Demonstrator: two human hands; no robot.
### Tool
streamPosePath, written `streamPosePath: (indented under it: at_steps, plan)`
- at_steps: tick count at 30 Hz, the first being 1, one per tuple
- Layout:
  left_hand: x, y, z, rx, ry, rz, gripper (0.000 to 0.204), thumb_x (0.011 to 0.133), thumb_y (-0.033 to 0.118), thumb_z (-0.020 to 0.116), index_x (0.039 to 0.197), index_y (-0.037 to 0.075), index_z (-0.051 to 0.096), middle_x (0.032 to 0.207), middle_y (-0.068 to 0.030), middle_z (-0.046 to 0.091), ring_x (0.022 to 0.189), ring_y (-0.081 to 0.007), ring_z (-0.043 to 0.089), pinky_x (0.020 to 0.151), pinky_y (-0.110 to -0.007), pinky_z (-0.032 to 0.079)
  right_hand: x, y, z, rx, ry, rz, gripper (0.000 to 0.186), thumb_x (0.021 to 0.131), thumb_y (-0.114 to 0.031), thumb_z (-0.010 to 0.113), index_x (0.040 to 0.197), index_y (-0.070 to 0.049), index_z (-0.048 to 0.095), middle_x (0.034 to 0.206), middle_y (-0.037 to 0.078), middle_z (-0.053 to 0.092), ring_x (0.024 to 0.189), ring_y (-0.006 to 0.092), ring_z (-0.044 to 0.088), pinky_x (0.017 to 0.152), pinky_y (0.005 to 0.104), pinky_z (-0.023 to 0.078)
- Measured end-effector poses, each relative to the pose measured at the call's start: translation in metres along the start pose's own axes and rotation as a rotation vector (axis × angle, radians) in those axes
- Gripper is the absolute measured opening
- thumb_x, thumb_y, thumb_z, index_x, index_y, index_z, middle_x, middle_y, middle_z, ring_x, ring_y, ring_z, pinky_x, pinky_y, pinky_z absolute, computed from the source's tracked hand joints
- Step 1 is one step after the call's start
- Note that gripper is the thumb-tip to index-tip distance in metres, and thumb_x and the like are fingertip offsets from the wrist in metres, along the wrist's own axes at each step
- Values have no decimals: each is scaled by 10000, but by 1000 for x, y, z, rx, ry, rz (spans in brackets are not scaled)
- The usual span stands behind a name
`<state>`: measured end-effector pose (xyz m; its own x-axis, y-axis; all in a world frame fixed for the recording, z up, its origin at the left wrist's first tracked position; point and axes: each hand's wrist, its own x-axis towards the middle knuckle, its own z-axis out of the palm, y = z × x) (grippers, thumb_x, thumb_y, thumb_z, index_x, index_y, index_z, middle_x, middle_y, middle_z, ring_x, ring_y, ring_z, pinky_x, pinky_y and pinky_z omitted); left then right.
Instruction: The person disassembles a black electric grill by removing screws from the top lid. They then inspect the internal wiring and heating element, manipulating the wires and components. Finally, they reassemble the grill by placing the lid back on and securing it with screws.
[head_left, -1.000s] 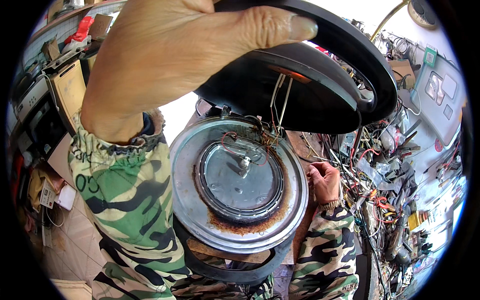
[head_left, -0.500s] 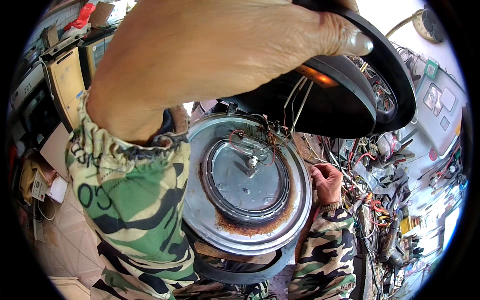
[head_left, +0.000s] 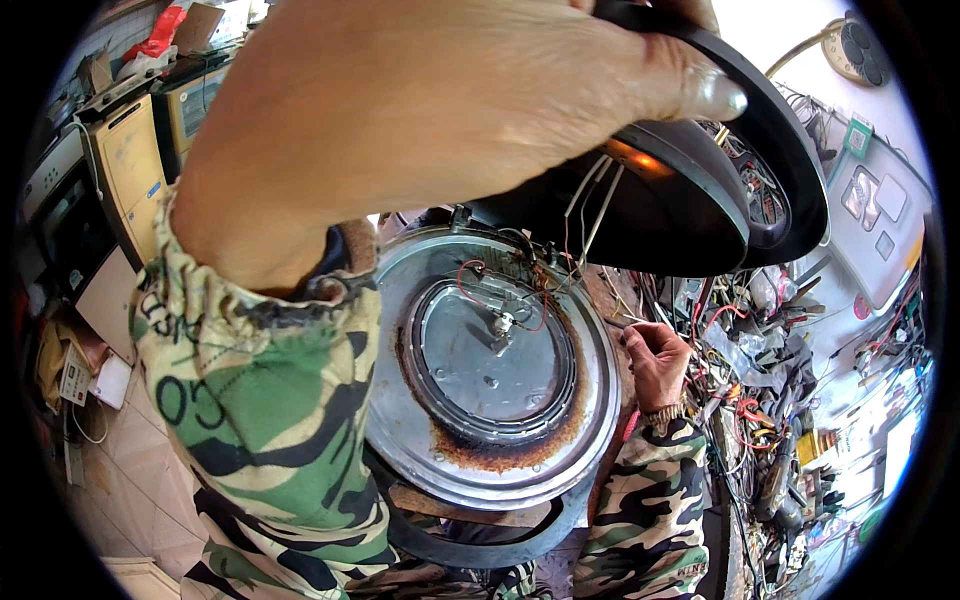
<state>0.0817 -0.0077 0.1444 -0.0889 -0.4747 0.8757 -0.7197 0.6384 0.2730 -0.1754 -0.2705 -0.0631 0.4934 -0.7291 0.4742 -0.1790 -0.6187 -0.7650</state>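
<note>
My left hand (head_left: 480, 110) grips the rim of a raised black appliance cover (head_left: 800, 150). The cover tilts up at its near side, and an orange light (head_left: 645, 160) glows inside it. Pale wires (head_left: 597, 215) run from the cover down to a round metal pan (head_left: 490, 478), whose underside faces up. Brown rust stains ring its inner circle, and a small white-tipped fitting (head_left: 503, 322) stands at its centre. Right of the pan, my right hand (head_left: 660, 365) is closed in a pinch; a thin dark thing shows at its fingertips, too small to name.
A heap of tangled wires and parts (head_left: 760, 420) covers the right side of the bench. Below the pan curves a black handle-like rim (head_left: 480, 548). Old cream-coloured cabinets (head_left: 130, 170) stand at the left, and a grey panel (head_left: 880, 220) lies at the far right.
My right hand has shifted very slightly. The left hand still holds the cover at nearly the same tilt, and the pan stays put.
</note>
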Motion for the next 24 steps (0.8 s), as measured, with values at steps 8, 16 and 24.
streamPosePath:
  at_steps: [8,16,24]
  plan:
    - [-3,18,-5,154,-13,-47,303,1001,192,652,1243,10,652,926,-77,697,801,-91,618,734,-228,510,1,-4,5,22,15,-16,152,933,-106,721,963,42,725,810,37,723,728,84,633,680,252,524]
    - [-13,17,-27,308,2,-102,333,1016,201,631,1291,13,635,938,-73,688,816,-85,605,751,-225,501,-4,-21,-2,-16,64,-53,184,942,-131,715,933,53,718,761,63,724,702,83,644,662,262,522]
    - [-18,5,-32,279,-10,-117,329,1031,228,608,1278,13,642,899,-61,664,795,-84,568,759,-227,469,-8,-15,-7,-12,85,-22,160,922,-108,721,916,52,721,724,84,710,667,101,646,643,278,518]
